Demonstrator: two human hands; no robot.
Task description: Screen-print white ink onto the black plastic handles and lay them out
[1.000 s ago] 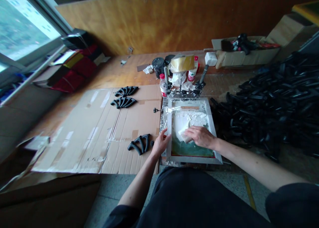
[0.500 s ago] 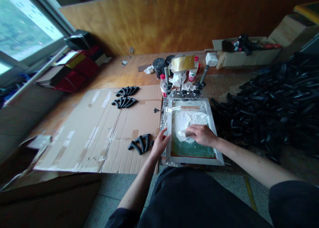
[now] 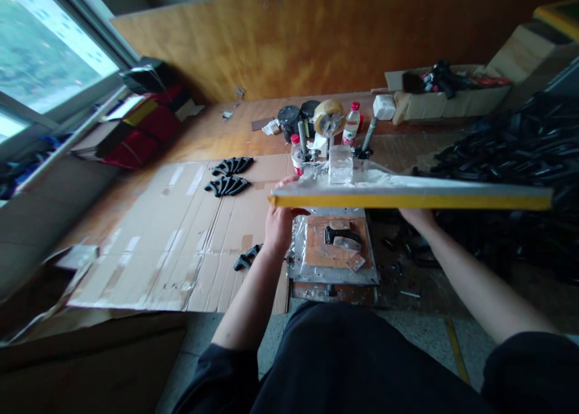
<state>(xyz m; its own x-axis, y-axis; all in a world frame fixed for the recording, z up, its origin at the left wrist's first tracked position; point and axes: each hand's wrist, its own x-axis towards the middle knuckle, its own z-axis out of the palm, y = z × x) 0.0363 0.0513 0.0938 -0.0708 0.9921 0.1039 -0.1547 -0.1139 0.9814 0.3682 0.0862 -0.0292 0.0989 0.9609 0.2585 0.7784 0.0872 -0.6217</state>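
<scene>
A screen printing frame [image 3: 407, 198] is tilted up, its near edge raised and facing me. My left hand [image 3: 281, 221] is wrapped round the frame's left end. Under the frame, on its right part, is my right hand [image 3: 418, 218]; its fingers are hidden behind the frame. A whitish block [image 3: 341, 164] shows on top of the screen. Below, a base board [image 3: 316, 251] bears a black curved plastic part [image 3: 344, 236] set among small pads. Left of the board, on the cardboard, lie black parts [image 3: 246, 258], partly covered by my left forearm.
Flattened cardboard [image 3: 149, 239] covers the table's left side, with two rows of black parts [image 3: 228, 186] on it. Behind the frame stand bottles with red caps [image 3: 351, 124], a tape roll [image 3: 329, 118] and dark tubs [image 3: 288, 121]. A large heap of black parts [image 3: 506, 160] lies right.
The frame has swung up from lying flat, uncovering the base board and the black part on it. My right hand has let go of the whitish block and moved right, under the frame.
</scene>
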